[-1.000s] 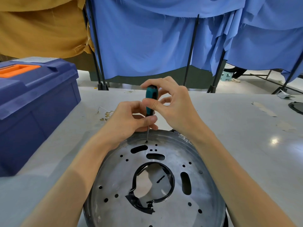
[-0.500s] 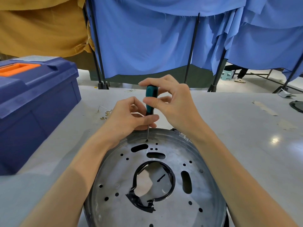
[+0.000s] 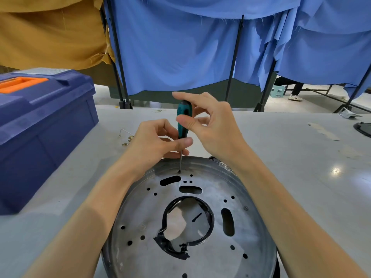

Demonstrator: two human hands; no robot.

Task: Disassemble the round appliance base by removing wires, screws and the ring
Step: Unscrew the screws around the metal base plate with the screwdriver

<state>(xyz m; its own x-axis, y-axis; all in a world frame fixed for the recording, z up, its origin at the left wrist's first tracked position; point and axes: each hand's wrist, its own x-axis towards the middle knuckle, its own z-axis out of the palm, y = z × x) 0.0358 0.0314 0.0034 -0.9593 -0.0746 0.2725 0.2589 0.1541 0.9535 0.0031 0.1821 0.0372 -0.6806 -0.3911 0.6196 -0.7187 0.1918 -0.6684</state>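
Observation:
The round metal appliance base [image 3: 140,227] lies flat on the table, full of holes and slots. A black ring [image 3: 208,227], torn at its near left side, lines the central opening. A teal-handled screwdriver [image 3: 183,119] stands upright, its tip in a screw [image 3: 179,171] near the base's far rim. My right hand [image 3: 212,125] pinches the handle between thumb and fingers. My left hand [image 3: 154,143] pinches the lower handle and shaft, steadying it. One more screw [image 3: 246,208] sits at the right of the plate.
A blue toolbox [image 3: 44,125] with an orange handle stands at the left on the grey table [image 3: 301,167]. Several small brass parts and a thin wire [image 3: 125,139] lie behind my left hand. A dark object [image 3: 364,128] sits at the right edge. Blue curtains hang beyond.
My right hand's fingers have shifted round the screwdriver handle, opening slightly, as in turning it. The left hand and the tip stay at the same screw.

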